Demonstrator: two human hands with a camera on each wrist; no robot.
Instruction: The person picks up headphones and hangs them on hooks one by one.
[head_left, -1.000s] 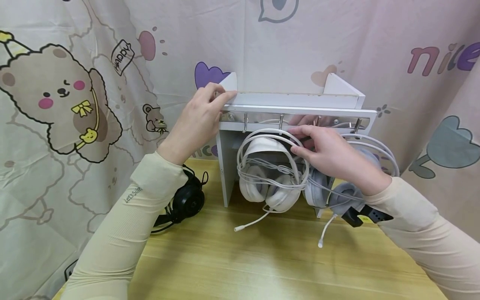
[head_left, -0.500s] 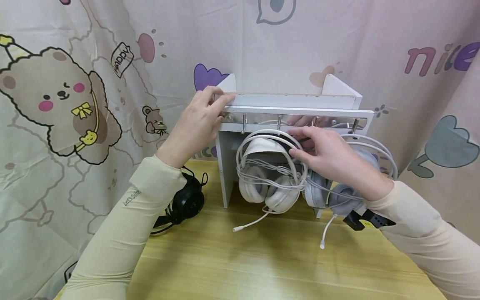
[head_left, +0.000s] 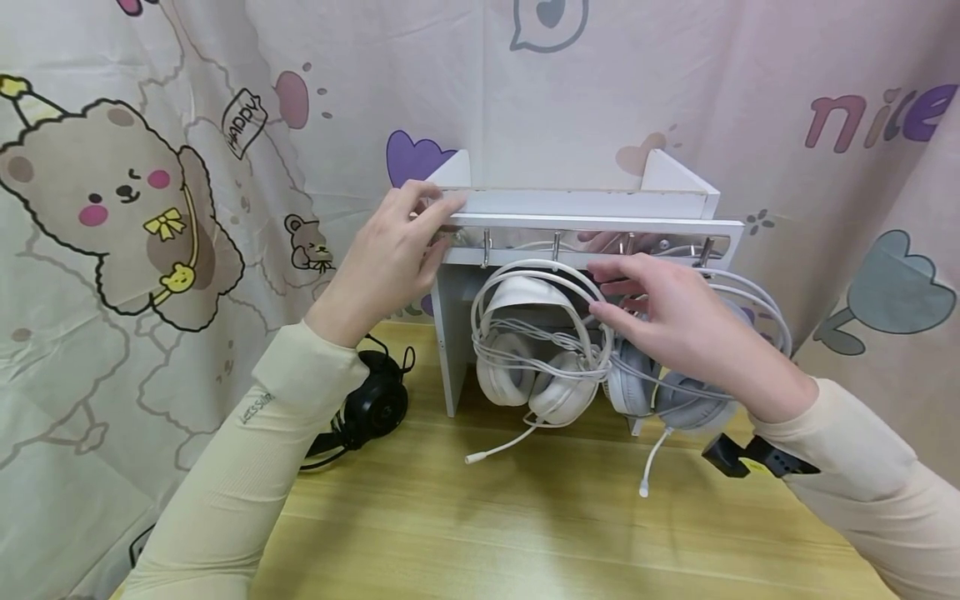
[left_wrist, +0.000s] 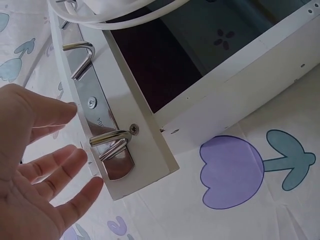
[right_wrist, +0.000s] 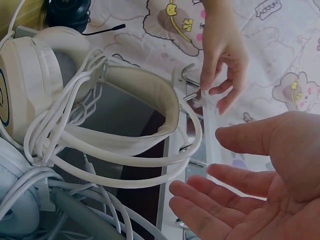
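Observation:
A white headset point(head_left: 570, 387) with a coiled cable and a microphone boom hangs from a hook of a white hook rack point(head_left: 585, 204). My right hand point(head_left: 667, 312) is just right of its headband, fingers spread and nothing in the palm; in the right wrist view that hand's fingertips point(right_wrist: 182, 202) are near the headband's bands. At the rack's left corner, my left hand point(head_left: 386, 262) has its fingertips right at the upper edge. The left wrist view has the left hand's fingers point(left_wrist: 62, 172) loosely bent beside the leftmost metal hook point(left_wrist: 110, 137).
A pale grey headset point(head_left: 633, 379) hangs farther right on the rack, partly behind my right forearm. On the wooden table point(head_left: 480, 517), a black headset point(head_left: 378, 400) lies left of the rack. A printed curtain point(head_left: 337, 108) hangs behind everything.
My right hand has come away from the white headset's headband, shifting slightly right and opening its fingers. The headset hangs in the same place. My left hand stays at the rack's corner.

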